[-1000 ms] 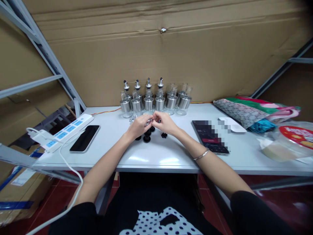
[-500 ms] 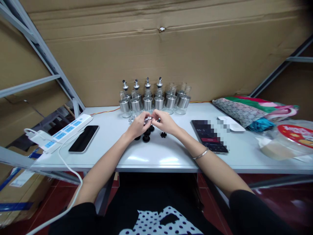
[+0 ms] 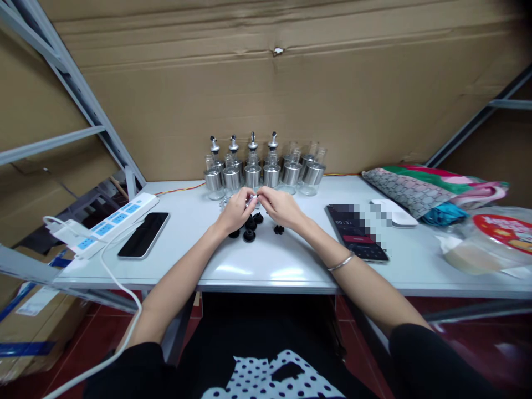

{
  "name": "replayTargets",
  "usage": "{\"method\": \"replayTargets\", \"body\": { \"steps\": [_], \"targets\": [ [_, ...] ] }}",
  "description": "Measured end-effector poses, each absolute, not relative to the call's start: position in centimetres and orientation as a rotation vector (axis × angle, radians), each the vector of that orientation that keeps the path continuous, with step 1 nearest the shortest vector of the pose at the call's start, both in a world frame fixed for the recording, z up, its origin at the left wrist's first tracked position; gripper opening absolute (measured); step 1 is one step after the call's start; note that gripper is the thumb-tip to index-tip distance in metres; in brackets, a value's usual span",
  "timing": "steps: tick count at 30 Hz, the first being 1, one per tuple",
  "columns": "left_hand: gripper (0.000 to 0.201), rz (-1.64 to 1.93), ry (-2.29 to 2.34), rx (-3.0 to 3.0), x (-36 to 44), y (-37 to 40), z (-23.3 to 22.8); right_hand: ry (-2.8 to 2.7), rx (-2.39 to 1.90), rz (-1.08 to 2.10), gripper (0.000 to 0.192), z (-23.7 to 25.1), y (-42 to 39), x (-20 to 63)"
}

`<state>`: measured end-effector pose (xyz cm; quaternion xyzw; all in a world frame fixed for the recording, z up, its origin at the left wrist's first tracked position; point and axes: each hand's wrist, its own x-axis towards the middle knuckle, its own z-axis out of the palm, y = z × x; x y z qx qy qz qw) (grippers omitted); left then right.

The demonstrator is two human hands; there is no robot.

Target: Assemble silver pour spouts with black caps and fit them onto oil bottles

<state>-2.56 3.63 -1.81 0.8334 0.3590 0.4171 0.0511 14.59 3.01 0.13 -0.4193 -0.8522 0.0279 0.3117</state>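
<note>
Left hand [image 3: 236, 212] and right hand [image 3: 283, 207], fingers curled nearly closed, pinch a silvery piece [image 3: 254, 198] above the surface [image 3: 307, 260], probably for steadiness, with black stoppers [image 3: 249, 236] lying handily near.

At rear, stood barred by a double row of bottles [image 3: 252, 176], backed by cardboard [image 3: 291, 100]. At centre, was filled by left hand [image 3: 238, 211] and right hand [image 3: 281, 207], set close together beyond black round parts [image 3: 249, 236] and a black cluster [image 3: 279, 229]. To left, lay open across table [image 3: 189, 216] as far as a dark phone [image 3: 144, 235], then blocked by a power strip [image 3: 120, 223]. To right, ran open to a lit phone [image 3: 353, 230]; farther out, crowded by a patterned bag [image 3: 409, 191].
</note>
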Motion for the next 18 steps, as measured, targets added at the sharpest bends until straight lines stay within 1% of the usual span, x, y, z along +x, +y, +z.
{"method": "replayTargets", "body": {
  "steps": [3,7,12,16,18],
  "targets": [
    [0.011,1.265,1.128,2.594,-2.54,3.51,-1.73,-2.281,-1.103,-0.022,0.025,0.02,3.13,14.61],
    [0.01,1.227,1.153,2.684,-2.57,3.29,-1.55,-2.262,-1.127,-0.014,0.029,-0.05,3.21,14.6],
    [0.011,1.174,1.167,2.773,-2.63,3.26,-1.39,-2.187,-1.21,0.208,0.035,0.05,3.26,14.44],
    [0.012,1.182,1.152,2.821,-2.62,3.33,-1.42,-2.117,-1.151,0.439,0.042,0.08,3.3,14.55],
    [0.013,1.202,1.144,2.826,-2.62,3.33,-1.42,-2.087,-1.101,0.5,0.041,0.03,3.26,14.63]
  ]
}}
